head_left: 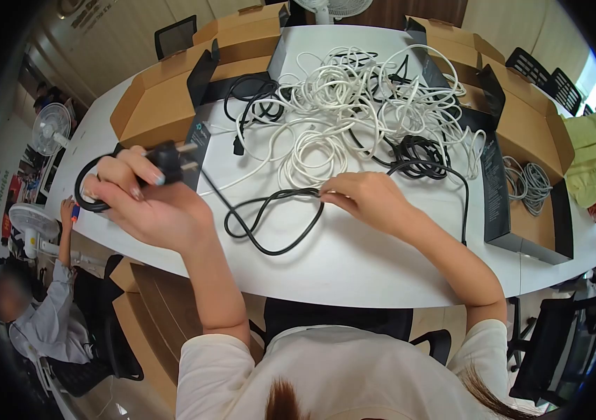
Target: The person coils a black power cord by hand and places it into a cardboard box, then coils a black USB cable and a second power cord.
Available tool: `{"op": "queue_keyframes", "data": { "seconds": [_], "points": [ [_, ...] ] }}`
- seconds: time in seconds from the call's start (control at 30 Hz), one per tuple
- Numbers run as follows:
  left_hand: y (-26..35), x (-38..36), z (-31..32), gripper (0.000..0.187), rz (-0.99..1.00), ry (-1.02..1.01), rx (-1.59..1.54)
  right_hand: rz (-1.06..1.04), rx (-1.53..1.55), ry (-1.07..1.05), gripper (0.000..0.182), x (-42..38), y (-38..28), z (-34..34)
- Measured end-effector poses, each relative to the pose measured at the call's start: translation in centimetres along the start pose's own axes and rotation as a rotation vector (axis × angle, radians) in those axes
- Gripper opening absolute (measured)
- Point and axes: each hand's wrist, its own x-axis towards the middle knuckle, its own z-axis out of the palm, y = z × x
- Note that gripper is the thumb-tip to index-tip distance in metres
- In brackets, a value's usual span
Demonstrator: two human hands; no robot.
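My left hand (161,213) is raised at the left of the table, its fingers closed around a black power cord (273,253) close to its plug. The two-pin plug (168,162) sticks out past my fingertips, pins to the right. A short bend of the cord loops behind the hand. Between my hands the cord hangs in loose loops over the white tabletop. My right hand (375,201) pinches the cord at the right end of these loops. Just beyond it lie a coiled white cable (314,162) and a bundled black cable (420,155).
A tangled heap of white cables (343,87) fills the table's far middle. Open cardboard boxes (154,98) line the left side, with more at right; one box (532,217) holds a grey cable coil (529,183). Another person (46,318) sits at left. Chairs surround the table.
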Motion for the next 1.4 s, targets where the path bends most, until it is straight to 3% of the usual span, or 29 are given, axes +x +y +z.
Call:
{"op": "queue_keyframes", "data": {
  "seconds": [0.1,0.17,0.23,0.27,0.37,0.4,0.5,0.63,0.73,0.8,0.83,0.87,0.9,1.03,1.17,1.23,1.27,1.3,1.4],
  "points": [
    [-0.4,2.4,-1.8,0.026,0.179,0.223,0.269,0.013,0.092,-0.089,0.019,0.3,0.4,-2.8],
    [-0.6,4.4,-5.1,0.029,0.197,0.235,0.347,-0.066,0.227,-0.044,0.018,0.6,2.0,-4.4],
    [-0.9,6.1,-8.7,0.029,0.285,0.212,0.545,0.002,0.266,0.018,0.016,0.7,3.2,-5.9],
    [-0.8,7.0,-10.5,0.027,0.207,0.259,0.526,0.056,0.246,0.026,0.013,0.7,2.5,-7.2],
    [0.4,10.4,-17.4,0.026,-0.432,0.399,-0.206,0.056,0.232,0.006,0.011,0.7,2.7,-8.5],
    [1.3,10.3,-14.4,0.026,-0.553,0.575,-0.147,0.034,0.180,0.029,0.011,0.8,2.9,-8.3],
    [0.5,9.3,-16.6,0.028,-0.908,0.317,-1.064,0.025,0.045,0.104,0.011,1.1,3.7,-7.7],
    [1.8,8.1,-18.1,0.030,-0.850,0.371,-1.142,0.132,-0.007,0.220,0.012,0.5,7.1,-7.8],
    [4.5,7.4,-17.3,0.018,-0.658,0.455,-0.692,0.208,0.035,0.347,0.014,0.2,9.1,-8.1],
    [6.4,6.7,-16.3,0.021,-0.630,0.381,-0.452,0.276,0.097,0.413,0.015,0.2,10.0,-8.5],
    [7.2,6.7,-17.8,0.023,-0.689,0.241,-0.597,0.312,0.129,0.446,0.015,0.2,10.4,-8.7],
    [7.6,6.3,-19.1,0.027,-0.795,-0.069,-0.846,0.310,0.058,0.487,0.016,0.2,10.5,-9.0],
    [7.9,6.0,-19.5,0.028,-0.701,-0.095,-0.833,0.309,0.056,0.522,0.017,0.2,10.8,-9.3],
    [8.5,3.8,-20.7,0.025,-0.850,-0.438,-0.512,0.272,0.015,0.620,0.018,0.2,11.4,-9.9],
    [9.1,-0.1,-16.8,0.033,-1.027,-0.394,-0.287,0.173,-0.120,0.531,0.016,0.8,10.9,-9.8],
    [8.5,-1.9,-13.8,0.040,-1.147,-0.486,-0.375,0.246,-0.278,0.269,0.012,1.4,8.8,-10.0],
    [8.3,-3.0,-12.2,0.041,-1.189,-0.421,-0.369,0.138,-0.417,0.268,0.012,1.3,8.9,-9.3],
    [8.1,-3.9,-10.7,0.042,-1.230,-0.356,-0.363,0.259,-0.382,0.177,0.015,1.3,7.8,-9.1],
    [6.2,-5.2,-7.2,0.043,-1.160,-0.318,-0.551,0.133,-0.455,0.263,0.022,1.6,2.8,-8.2]
  ]
}}
